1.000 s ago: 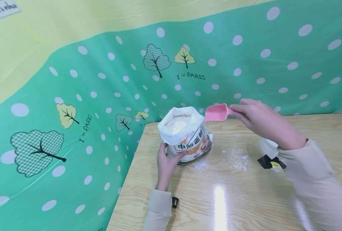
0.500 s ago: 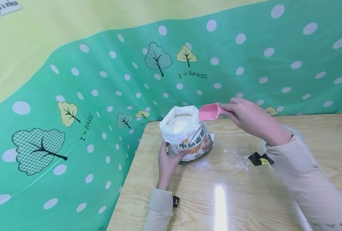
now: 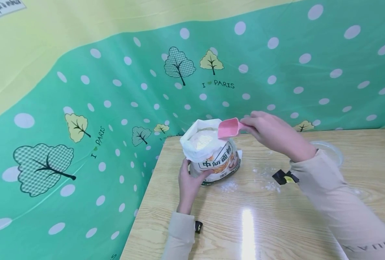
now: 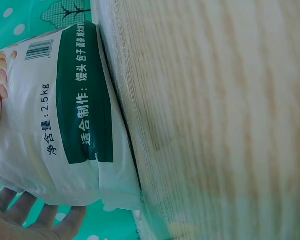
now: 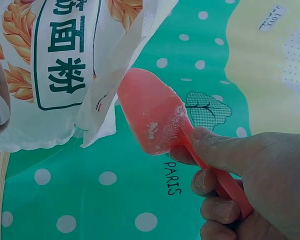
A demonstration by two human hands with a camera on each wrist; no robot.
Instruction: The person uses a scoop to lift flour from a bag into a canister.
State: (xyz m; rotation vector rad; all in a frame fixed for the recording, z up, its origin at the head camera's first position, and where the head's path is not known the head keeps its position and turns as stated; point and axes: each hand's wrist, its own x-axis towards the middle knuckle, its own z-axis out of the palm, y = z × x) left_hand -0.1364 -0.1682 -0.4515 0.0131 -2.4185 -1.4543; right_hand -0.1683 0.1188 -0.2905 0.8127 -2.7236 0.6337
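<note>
A white flour bag (image 3: 211, 159) stands on the table with its top rolled outward and flour (image 3: 201, 141) showing inside. My left hand (image 3: 189, 182) grips the bag low on its near left side. In the left wrist view the thumb lies on the printed front and the fingers (image 4: 45, 217) reach around the side. My right hand (image 3: 270, 130) holds a pink scoop (image 3: 228, 128) by its handle at the right edge of the bag's mouth. Specks of flour cling to the scoop (image 5: 147, 112) in the right wrist view.
A clear bowl (image 3: 336, 151) stands on the table behind the right forearm, partly hidden by it. Spilled flour (image 3: 271, 185) dusts the wooden table (image 3: 224, 234) right of the bag. A green dotted cloth (image 3: 121, 90) hangs behind and to the left.
My right hand has moved left with the scoop, from beside the bag to the edge of its mouth. More of the bowl now shows. The left hand keeps its place on the bag.
</note>
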